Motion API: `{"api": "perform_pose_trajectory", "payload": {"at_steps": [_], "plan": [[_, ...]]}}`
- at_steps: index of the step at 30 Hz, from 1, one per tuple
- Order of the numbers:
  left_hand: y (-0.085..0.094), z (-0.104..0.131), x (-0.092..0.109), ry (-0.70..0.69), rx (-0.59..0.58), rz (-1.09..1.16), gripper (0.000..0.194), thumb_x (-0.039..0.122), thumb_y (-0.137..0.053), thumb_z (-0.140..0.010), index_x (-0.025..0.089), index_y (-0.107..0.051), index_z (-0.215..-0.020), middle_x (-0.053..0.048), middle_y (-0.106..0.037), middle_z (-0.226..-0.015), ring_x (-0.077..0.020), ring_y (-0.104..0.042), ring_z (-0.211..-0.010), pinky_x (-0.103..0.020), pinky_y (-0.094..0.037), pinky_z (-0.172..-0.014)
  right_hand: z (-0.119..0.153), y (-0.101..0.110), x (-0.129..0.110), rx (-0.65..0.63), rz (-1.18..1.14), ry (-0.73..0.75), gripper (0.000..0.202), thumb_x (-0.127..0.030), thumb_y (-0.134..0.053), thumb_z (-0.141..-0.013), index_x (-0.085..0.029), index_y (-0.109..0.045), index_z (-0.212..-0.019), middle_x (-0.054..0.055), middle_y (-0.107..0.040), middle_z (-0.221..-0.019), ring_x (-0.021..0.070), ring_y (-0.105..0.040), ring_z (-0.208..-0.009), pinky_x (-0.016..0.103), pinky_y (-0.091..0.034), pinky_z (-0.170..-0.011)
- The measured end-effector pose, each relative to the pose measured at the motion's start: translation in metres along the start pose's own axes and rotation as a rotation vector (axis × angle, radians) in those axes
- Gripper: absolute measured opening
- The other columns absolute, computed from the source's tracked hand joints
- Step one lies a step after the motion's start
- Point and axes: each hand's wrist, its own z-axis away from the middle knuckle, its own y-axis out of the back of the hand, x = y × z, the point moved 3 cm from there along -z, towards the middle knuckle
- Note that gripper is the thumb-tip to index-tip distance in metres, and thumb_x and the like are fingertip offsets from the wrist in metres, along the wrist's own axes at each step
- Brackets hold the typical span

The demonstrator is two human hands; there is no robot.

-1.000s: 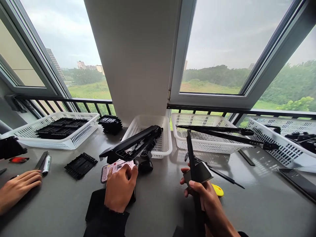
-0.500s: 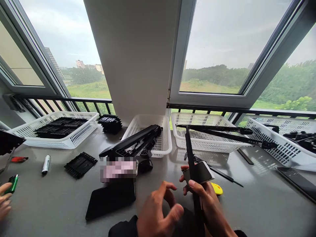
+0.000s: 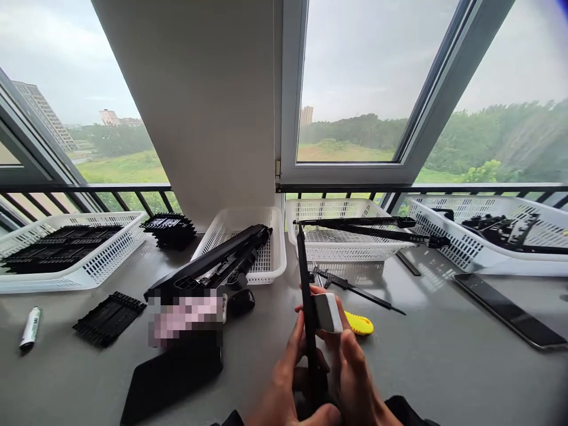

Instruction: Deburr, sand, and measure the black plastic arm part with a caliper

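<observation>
A long black plastic strip [image 3: 306, 278] stands upright in front of me, narrow edge towards me. My left hand [image 3: 290, 381] is closed around its lower part from the left. In my right hand [image 3: 355, 373] is a small white block with a dark grey face [image 3: 328, 312], resting against or very near the strip's right side. Some right fingertips show behind the strip, and I cannot tell how firmly they touch it. Just right of the right hand lies a yellow-handled tool [image 3: 360, 323]. Behind the hands lies a black caliper [image 3: 355, 287].
White baskets [image 3: 276, 266] holding black plastic parts line the window side. A black ribbed panel [image 3: 109, 318], a marker [image 3: 30, 329], a black tablet-like slab [image 3: 173, 381] and a mouse [image 3: 242, 301] lie left. A phone [image 3: 510, 310] lies right, and a dark bar [image 3: 408, 263] near the baskets.
My left hand has gone from hovering open to holding the strip. The strip now stands with its edge towards me. The view has turned right, and another person's hand at the left has left view.
</observation>
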Motion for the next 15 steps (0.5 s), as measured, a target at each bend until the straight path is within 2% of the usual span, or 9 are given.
{"api": "perform_pose_trajectory", "payload": {"at_steps": [5, 8, 12, 15], "plan": [[-0.008, -0.007, 0.015, -0.037, -0.016, 0.033, 0.115, 0.063, -0.084, -0.083, 0.030, -0.021, -0.174, -0.019, -0.062, -0.145, -0.0312, -0.073, -0.110, -0.045, -0.060, -0.099, -0.012, 0.004, -0.014, 0.088, 0.123, 0.059, 0.061, -0.073, -0.074, -0.087, -0.036, -0.065, -0.134, 0.008, -0.071, -0.131, 0.0323, -0.069, -0.114, 0.036, -0.061, -0.079], [-0.009, -0.015, 0.020, -0.074, -0.018, -0.007, 0.114, 0.072, -0.082, -0.080, 0.026, -0.032, -0.171, -0.017, -0.065, -0.134, -0.0301, -0.072, -0.104, -0.045, -0.059, -0.095, -0.022, 0.014, -0.018, 0.135, 0.161, 0.074, 0.063, -0.067, -0.077, -0.088, -0.036, -0.059, -0.139, 0.009, -0.065, -0.147, 0.0348, -0.066, -0.125, 0.038, -0.061, -0.083], [-0.008, -0.019, 0.023, -0.051, -0.032, 0.017, 0.104, 0.075, -0.078, -0.081, 0.025, -0.045, -0.166, -0.011, -0.067, -0.115, -0.0257, -0.068, -0.093, -0.036, -0.056, -0.081, -0.030, 0.021, -0.021, 0.110, 0.044, 0.115, 0.077, -0.068, -0.077, -0.086, -0.041, -0.045, -0.150, 0.010, -0.056, -0.159, 0.0333, -0.074, -0.111, 0.043, -0.062, -0.081], [-0.009, -0.018, 0.024, -0.084, -0.087, 0.042, 0.096, 0.069, -0.078, -0.084, 0.027, -0.047, -0.164, -0.008, -0.064, -0.108, -0.0215, -0.064, -0.087, -0.031, -0.050, -0.075, -0.033, 0.022, -0.021, 0.126, 0.001, 0.065, 0.085, -0.072, -0.077, -0.083, -0.039, -0.042, -0.152, 0.012, -0.063, -0.149, 0.0311, -0.077, -0.098, 0.046, -0.062, -0.081]]}}
